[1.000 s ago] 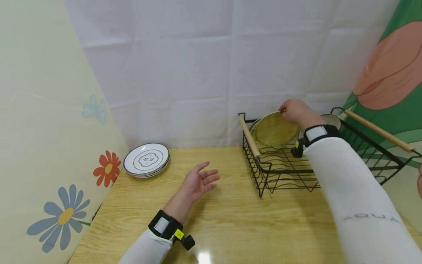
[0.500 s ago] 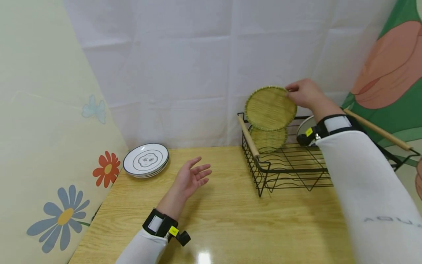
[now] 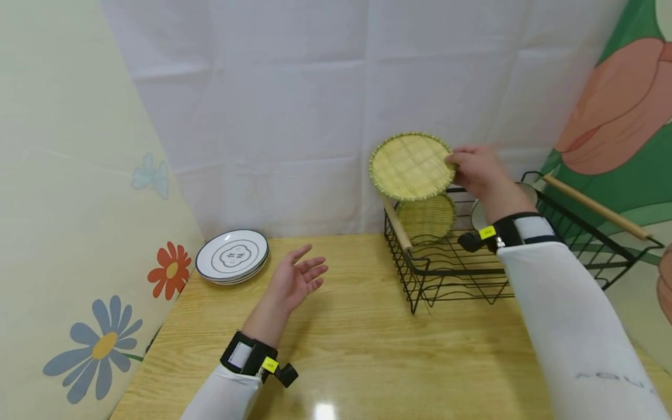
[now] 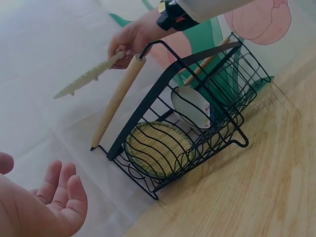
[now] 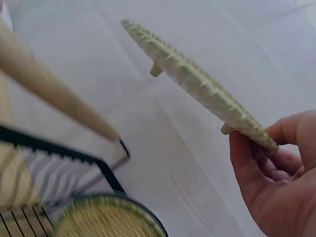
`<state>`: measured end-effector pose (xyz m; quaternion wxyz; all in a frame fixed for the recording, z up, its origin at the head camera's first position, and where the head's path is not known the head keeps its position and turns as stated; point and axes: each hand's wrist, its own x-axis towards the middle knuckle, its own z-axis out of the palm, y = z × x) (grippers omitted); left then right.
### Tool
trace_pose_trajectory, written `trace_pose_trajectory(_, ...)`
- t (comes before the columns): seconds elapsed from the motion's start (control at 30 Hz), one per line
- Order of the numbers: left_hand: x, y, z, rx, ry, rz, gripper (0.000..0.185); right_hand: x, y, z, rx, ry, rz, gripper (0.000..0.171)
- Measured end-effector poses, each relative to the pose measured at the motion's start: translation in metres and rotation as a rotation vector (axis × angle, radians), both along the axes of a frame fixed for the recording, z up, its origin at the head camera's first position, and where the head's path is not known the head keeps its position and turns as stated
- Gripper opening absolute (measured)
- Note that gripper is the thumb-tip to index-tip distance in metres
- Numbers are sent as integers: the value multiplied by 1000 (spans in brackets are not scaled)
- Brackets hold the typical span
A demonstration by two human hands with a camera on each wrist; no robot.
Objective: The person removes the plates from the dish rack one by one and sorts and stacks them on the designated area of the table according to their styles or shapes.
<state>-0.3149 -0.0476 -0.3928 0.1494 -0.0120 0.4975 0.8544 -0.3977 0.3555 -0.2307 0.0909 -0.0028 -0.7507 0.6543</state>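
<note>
My right hand (image 3: 479,169) pinches the right rim of a round woven bamboo tray (image 3: 412,166), held in the air above the left end of a black wire dish rack (image 3: 457,272). Seen edge-on in the right wrist view, the tray (image 5: 197,81) is tilted and has small feet underneath. A second woven tray (image 4: 160,150) stands inside the rack. Over the table my left hand (image 3: 294,280) is held with fingers loosely spread, holding nothing. It is between a stack of white plates (image 3: 233,255) and the rack.
A white bowl (image 4: 191,107) with a patterned outside leans in the rack, partly hidden by the right arm in the head view. Wooden handles (image 3: 598,207) top the rack's ends. White cloth (image 3: 289,116) hangs behind the wooden table (image 3: 367,350).
The right hand has lifted the bamboo tray out of the rack and moved it left, tipping it flatter. The second tray has come into sight behind it. My left hand has drifted slightly left.
</note>
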Motion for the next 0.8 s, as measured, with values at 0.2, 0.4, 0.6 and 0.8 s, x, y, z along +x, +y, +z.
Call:
trace_pose_trajectory(0.2, -1, -3, 4, 24, 3, -6, 45, 17, -27, -13, -266, 50, 90, 15)
trace_pose_trajectory(0.4, 1, -6, 8, 47, 7, -15, 45, 43, -59, -24, -403, 21, 189, 54)
trace_pose_trajectory(0.6, 7, -10, 21, 48, 35, -43, 46, 72, -89, -38, -505, -26, 262, 63)
trace_pose_trajectory(0.8, 17, -18, 38, 60, 110, -44, 39, 100, -121, -49, -600, -27, 260, 62)
